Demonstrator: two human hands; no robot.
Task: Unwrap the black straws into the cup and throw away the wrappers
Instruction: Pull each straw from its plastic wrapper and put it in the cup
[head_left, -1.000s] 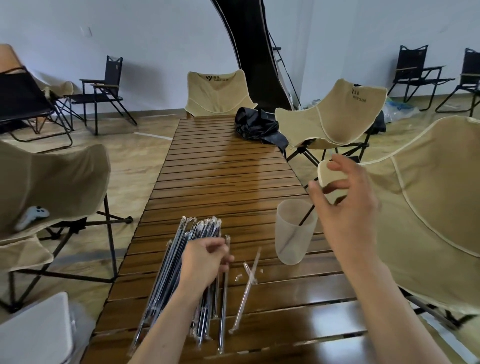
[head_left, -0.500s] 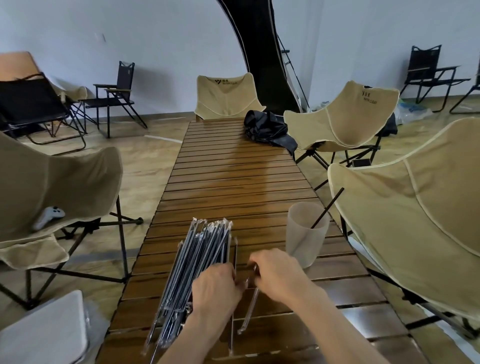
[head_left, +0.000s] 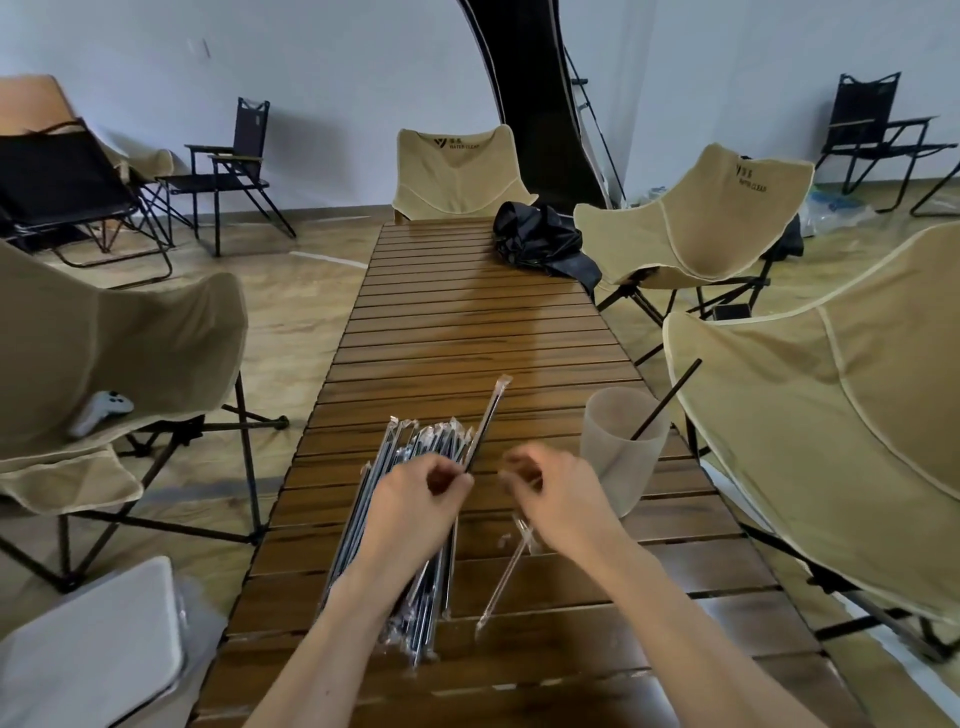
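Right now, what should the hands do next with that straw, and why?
Probably the right hand should pinch the wrapper's near end and tear it. The left hand grips a wrapped straw tilted above the pile, wrapper on, and the cup holds only one bare straw.

Ahead of both hands, bare table slats (head_left: 467, 332) are lying open. The straw pile (head_left: 415, 519) is crowding under the left hand (head_left: 415, 509); the cup (head_left: 621, 447) is standing just right of the right hand (head_left: 558, 499).
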